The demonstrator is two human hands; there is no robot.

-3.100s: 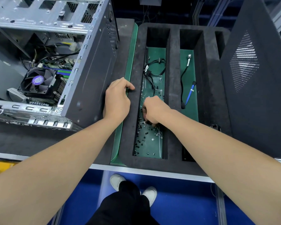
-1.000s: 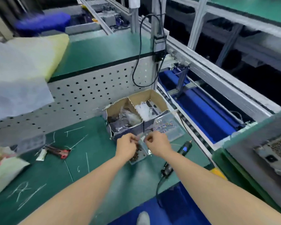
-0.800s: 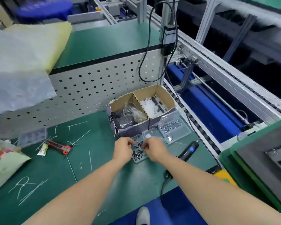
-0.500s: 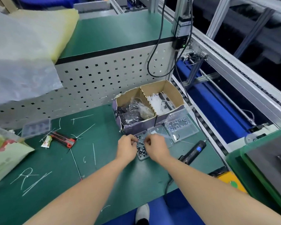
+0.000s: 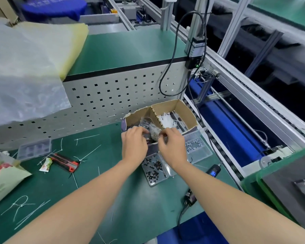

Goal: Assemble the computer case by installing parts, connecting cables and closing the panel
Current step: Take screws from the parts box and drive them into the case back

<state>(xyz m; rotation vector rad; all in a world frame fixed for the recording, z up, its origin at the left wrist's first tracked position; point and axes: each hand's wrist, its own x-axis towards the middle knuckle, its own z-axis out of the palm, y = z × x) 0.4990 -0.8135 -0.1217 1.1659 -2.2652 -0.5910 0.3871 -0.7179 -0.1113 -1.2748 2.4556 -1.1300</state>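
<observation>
Presently: fetching fasteners. Item: bag [image 5: 152,132], in box [image 5: 183,111], left compartment, just far of screw tray [image 5: 154,170] on desk [image 5: 95,173]. Fingers of left hand [image 5: 134,144] and right hand [image 5: 173,147] pinch it. Next, likely: open bag, extract screws.

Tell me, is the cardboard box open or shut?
Open. The cardboard box has no lid on, so the white ties inside its right compartment show.

bright, even overhead light with soft shadows; wide-angle bending at the edges, slight blur on both hands, dark far right.
</observation>
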